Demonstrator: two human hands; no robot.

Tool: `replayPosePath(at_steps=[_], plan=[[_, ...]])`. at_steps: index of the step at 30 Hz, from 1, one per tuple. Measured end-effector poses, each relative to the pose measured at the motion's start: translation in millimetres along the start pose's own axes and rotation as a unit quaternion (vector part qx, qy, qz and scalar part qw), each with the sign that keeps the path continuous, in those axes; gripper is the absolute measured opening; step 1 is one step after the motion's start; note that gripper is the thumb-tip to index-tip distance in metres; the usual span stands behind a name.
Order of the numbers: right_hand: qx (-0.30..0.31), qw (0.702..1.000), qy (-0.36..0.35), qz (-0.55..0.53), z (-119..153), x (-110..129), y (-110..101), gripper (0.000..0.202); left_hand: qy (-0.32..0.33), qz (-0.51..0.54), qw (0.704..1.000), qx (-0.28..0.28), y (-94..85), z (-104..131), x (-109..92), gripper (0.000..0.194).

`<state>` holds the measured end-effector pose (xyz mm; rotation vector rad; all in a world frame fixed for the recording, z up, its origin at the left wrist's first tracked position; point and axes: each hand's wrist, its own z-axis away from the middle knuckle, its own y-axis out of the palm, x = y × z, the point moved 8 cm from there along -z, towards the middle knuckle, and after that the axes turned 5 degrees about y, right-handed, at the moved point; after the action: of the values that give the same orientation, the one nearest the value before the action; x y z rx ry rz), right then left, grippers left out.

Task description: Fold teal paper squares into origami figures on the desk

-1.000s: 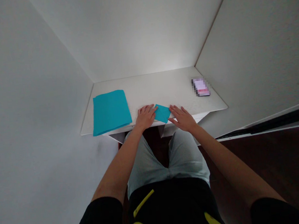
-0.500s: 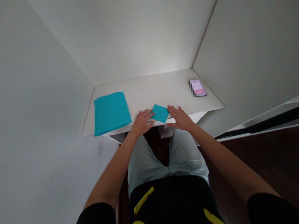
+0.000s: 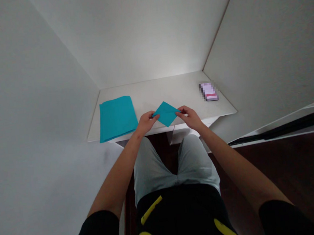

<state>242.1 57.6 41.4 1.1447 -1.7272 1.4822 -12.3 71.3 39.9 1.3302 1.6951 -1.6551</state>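
Note:
A folded square of blue paper [image 3: 166, 113] is turned cornerwise, like a diamond, near the front edge of the white desk. My left hand [image 3: 146, 121] pinches its left corner between thumb and fingers. At the opposite corner, my right hand [image 3: 189, 117] grips the paper the same way. A faint crease runs across its face from side to side. The paper looks raised off the desktop, though its exact height is hard to tell.
A stack of larger blue sheets [image 3: 117, 118] lies at the left of the desk [image 3: 148, 92], overhanging its front edge. At the back right is a pixelated phone-like object [image 3: 209, 91]. White walls close in the desk at the back and both sides.
Both hands went from lying flat beside the paper to pinching its side corners. The paper has moved up slightly, and its face now shows a plain diamond instead of crossed creases.

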Motion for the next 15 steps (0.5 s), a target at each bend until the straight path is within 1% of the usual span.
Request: replayPosePath(at_steps=[2,6,8,10,12,15], plan=[[0.017,1.000,0.022,-0.002,-13.2,-8.6,5.1,0.036,-0.018,-0.041,0.999,0.005,1.0,-6.2,7.1,0.025],[0.048,0.995,0.040,0.077,-27.4,-28.2,16.8,0.019,-0.032,-0.145,0.989,0.000,6.1,-7.7,18.2,0.013],[0.052,0.992,0.022,0.112,-28.3,-33.0,19.5,0.014,-0.020,-0.175,0.984,-0.006,7.9,-5.5,18.9,0.015],[0.053,0.991,-0.016,0.125,-26.1,-32.3,20.3,0.013,-0.003,-0.189,0.982,-0.007,9.1,-2.7,17.7,0.021],[0.058,0.989,-0.053,0.126,-22.0,-29.3,19.7,0.013,0.017,-0.190,0.982,0.000,10.6,0.1,15.5,0.027],[0.067,0.986,-0.085,0.125,-16.5,-25.5,17.2,0.015,0.062,-0.180,0.981,0.024,15.9,5.4,10.2,0.033]])
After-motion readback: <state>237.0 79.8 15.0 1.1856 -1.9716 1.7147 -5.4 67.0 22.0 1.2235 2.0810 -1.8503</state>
